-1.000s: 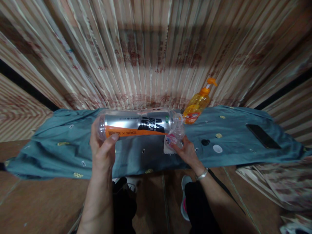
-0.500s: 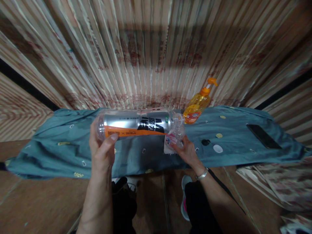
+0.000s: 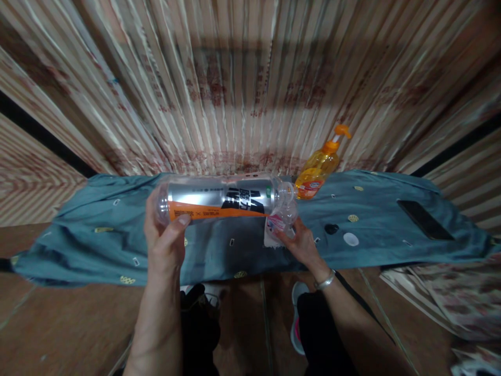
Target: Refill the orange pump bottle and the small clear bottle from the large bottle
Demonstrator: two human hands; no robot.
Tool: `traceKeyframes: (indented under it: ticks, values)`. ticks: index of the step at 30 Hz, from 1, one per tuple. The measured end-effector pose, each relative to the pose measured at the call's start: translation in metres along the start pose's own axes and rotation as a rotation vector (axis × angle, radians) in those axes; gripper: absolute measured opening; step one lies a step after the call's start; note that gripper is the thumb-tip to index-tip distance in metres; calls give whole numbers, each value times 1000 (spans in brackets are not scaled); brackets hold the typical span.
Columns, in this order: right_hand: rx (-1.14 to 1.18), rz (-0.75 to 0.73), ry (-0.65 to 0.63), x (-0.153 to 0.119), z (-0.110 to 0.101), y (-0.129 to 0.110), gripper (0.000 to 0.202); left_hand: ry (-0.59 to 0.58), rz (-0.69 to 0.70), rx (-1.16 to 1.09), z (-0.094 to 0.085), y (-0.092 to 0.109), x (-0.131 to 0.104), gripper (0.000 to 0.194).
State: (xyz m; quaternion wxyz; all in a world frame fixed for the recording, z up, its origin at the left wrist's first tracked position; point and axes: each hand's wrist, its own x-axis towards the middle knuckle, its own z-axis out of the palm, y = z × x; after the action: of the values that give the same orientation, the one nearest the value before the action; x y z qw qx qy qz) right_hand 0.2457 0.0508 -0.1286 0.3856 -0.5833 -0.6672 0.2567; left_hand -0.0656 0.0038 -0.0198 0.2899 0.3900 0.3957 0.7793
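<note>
black phone (image 3: 425, 220): flat on teal cloth (image 3: 211, 248) | striped curtain (image 3: 235, 78): behind

Clear glossy plastic bottle (image 3: 219, 197), shiny metallic-looking label, wrinkled matt cloth (image 3: 211, 245), smooth silvery bracelet (image 3: 325, 280)

Clear bottle (image 3: 219, 197), silver-and-orange label: the characters "魔力" are legible, stacked in black toward the 3 o'clock end. Adjacent large black lettering: only partly legible. Orange band, toward the 8 o'clock end: "×" sign between small black characters, too blurred to read. Pump bottle (image 3: 316, 172), 3 o'clock of the clear bottle: red label, pale print illegible. Striped curtain (image 3: 230, 94), 12 o'clock: red character-like print, illegible.
</note>
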Motion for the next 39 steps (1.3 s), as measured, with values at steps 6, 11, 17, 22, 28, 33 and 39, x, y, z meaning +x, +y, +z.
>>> traceKeyframes:
  ticks: [6,11,17,22,28,33,39]
  values:
    - [-8,-2,3,0,0,1,57,7,16,16,4,3,-2,76]
    - [-19,-13,8,0,0,2,53,-7,-1,32,2,2,-3,75]
    - [-7,-19,-10,0,-1,1,54,42,-77,-4,3,1,-4,71]
    - [-7,-1,-4,0,0,3,56,6,-81,-34,4,-1,-4,69]
    - [-2,-10,11,0,-1,4,55,-31,-96,-8,4,-3,-4,66]
    - [2,-7,11,0,-1,2,55,-31,-91,-16,3,-2,-4,66]
    - [15,-3,22,0,0,2,52,-35,-74,-11,-3,-3,-4,64]
